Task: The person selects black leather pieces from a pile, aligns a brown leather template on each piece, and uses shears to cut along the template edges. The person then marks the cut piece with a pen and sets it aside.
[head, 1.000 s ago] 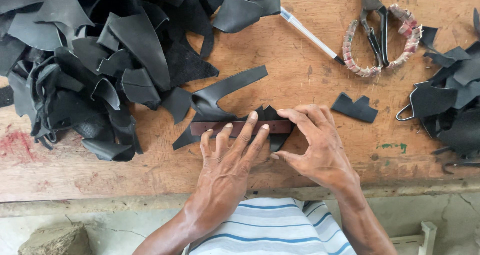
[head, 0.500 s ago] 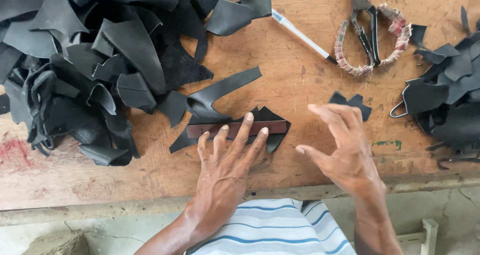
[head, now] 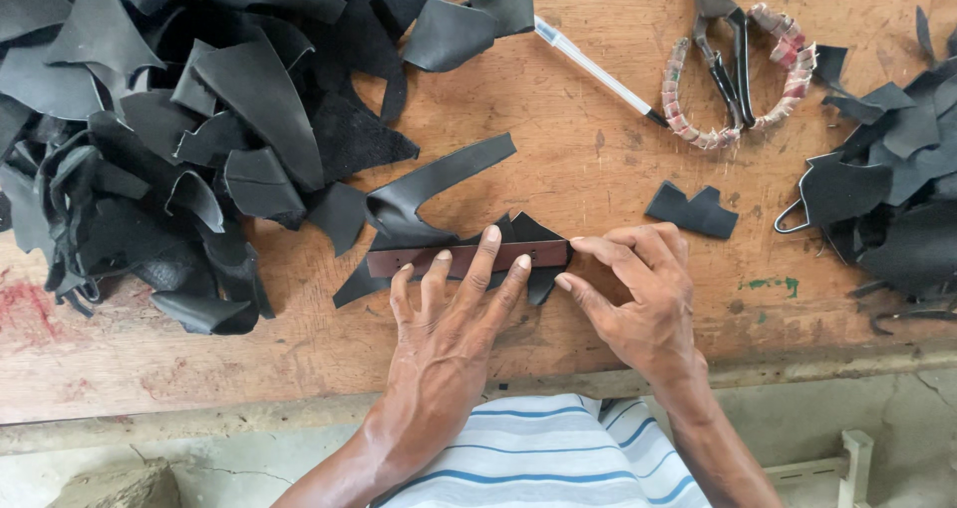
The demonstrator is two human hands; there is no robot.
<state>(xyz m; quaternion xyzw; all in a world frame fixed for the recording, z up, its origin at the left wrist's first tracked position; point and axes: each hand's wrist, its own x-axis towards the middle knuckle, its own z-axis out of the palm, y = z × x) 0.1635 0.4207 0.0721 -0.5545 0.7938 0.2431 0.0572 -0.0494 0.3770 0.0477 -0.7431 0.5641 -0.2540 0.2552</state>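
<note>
left hand [head: 449, 319]: flat, fingers spread, pressing the brown strip [head: 464, 259] down.
right hand [head: 638, 294]: fingertips pinching the strip's right end.
strip: lies on a black scrap [head: 399, 209], mid-bench [head: 598, 159].
progress: strip placed and held; scrap under it looks uncut.
around: pen [head: 593, 69], scissors [head: 733, 59], black scrap piles [head: 150, 139] both sides.

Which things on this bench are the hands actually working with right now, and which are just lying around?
In hand:
- brown strip, pressed flat by the left hand
- black piece under the strip
- right hand at the strip's right end

Lying about:
- scissors
- pen
- small black offcut
- big pile of black scraps
- smaller pile, right
</note>
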